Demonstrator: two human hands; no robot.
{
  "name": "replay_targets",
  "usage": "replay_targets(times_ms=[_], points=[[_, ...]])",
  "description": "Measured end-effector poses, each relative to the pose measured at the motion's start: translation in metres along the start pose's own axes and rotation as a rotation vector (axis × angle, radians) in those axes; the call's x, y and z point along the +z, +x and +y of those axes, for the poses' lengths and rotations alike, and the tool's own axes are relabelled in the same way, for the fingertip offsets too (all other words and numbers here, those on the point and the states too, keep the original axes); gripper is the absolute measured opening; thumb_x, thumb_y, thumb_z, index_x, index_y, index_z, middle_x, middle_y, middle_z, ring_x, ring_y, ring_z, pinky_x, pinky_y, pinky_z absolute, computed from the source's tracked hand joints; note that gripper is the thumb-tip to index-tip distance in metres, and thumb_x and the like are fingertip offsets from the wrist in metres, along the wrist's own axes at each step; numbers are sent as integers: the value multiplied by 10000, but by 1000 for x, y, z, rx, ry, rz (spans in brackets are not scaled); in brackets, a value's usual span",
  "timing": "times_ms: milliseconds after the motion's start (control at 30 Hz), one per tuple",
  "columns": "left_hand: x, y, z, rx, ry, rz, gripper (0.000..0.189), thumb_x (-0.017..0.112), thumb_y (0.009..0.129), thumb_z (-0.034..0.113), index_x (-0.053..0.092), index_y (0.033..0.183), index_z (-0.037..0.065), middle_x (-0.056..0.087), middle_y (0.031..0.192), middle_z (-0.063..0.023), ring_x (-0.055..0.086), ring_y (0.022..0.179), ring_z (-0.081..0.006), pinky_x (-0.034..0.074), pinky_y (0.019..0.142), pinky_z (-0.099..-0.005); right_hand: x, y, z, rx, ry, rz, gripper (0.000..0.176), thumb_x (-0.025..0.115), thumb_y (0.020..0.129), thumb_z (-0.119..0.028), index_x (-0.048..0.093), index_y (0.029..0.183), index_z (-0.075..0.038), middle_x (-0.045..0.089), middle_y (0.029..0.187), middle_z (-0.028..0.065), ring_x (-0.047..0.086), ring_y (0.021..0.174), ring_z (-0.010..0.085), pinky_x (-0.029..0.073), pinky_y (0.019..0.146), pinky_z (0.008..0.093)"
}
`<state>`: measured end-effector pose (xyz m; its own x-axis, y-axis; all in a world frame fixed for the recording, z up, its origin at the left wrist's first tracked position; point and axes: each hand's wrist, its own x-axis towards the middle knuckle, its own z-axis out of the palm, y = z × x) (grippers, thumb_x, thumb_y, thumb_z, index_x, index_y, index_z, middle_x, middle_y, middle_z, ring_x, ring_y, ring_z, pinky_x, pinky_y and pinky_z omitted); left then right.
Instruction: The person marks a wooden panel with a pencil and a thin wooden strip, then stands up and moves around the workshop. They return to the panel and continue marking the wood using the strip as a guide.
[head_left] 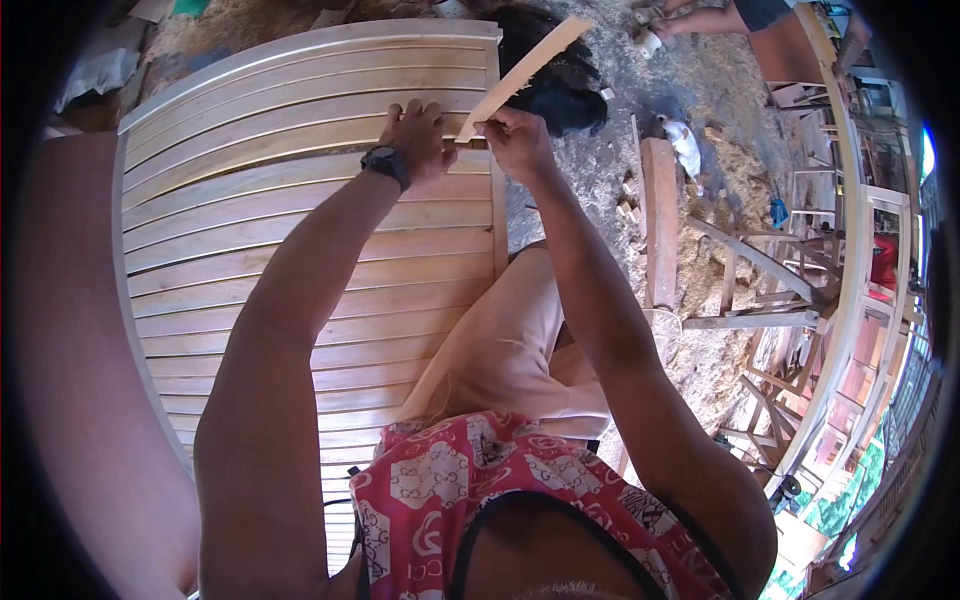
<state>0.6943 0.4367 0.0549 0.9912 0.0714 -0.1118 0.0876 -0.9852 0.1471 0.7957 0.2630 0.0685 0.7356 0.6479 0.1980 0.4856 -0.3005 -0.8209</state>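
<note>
My right hand (520, 145) pinches a thin wooden strip (527, 75) near its lower end, at the panel's right edge. The strip slants up and to the right, its far end past the panel's edge. My left hand (415, 142), with a dark watch (385, 165) on the wrist, lies palm down on the slatted wooden panel (300, 215), fingers apart. Its thumb is close to the strip's lower end. A dark gap between slats runs beside this hand. The panel has pale slats set in a frame.
A black dog-like shape (565, 105) lies beyond the panel's right edge. A small white animal (683, 150) is on the dusty ground near a wooden beam (660, 220). Wooden frames (860, 300) stand at right. Another person's legs (705, 20) show at the top.
</note>
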Motion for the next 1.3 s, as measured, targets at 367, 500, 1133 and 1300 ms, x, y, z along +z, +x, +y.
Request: replay_targets(times_ms=[367, 500, 1133, 1300], points=[[-12, 0, -13, 91, 12, -99, 819, 818, 748, 620, 635, 1355, 101, 525, 1375, -50, 472, 1261, -273, 372, 1027, -509, 1, -7, -10, -3, -56, -10, 95, 740, 925, -32, 746, 1017, -12, 726, 781, 99, 620, 687, 55, 504, 622, 273], [-8, -1, -15, 97, 31, -58, 853, 813, 742, 644, 616, 1379, 113, 527, 1370, -41, 473, 1258, -269, 371, 1023, -506, 2, -6, -11, 31, -28, 4, 86, 739, 921, -26, 745, 1005, -10, 725, 777, 100, 617, 676, 57, 497, 612, 274], [-10, -3, -15, 138, 51, -60, 853, 771, 811, 606, 581, 1419, 38, 532, 1354, -40, 477, 1259, -253, 380, 1024, -507, -18, -13, -20, -102, -84, 113, 80, 676, 934, -7, 692, 1013, -11, 694, 879, 126, 695, 783, 184, 526, 690, 330], [5, -3, -24, 193, 0, -6, 833, 785, 807, 550, 548, 1423, 41, 493, 1407, -78, 472, 1259, -292, 371, 1025, -528, -27, -39, 12, -237, -184, 71, 117, 705, 874, -38, 649, 976, -34, 618, 944, 143, 667, 824, 354, 529, 711, 403]])
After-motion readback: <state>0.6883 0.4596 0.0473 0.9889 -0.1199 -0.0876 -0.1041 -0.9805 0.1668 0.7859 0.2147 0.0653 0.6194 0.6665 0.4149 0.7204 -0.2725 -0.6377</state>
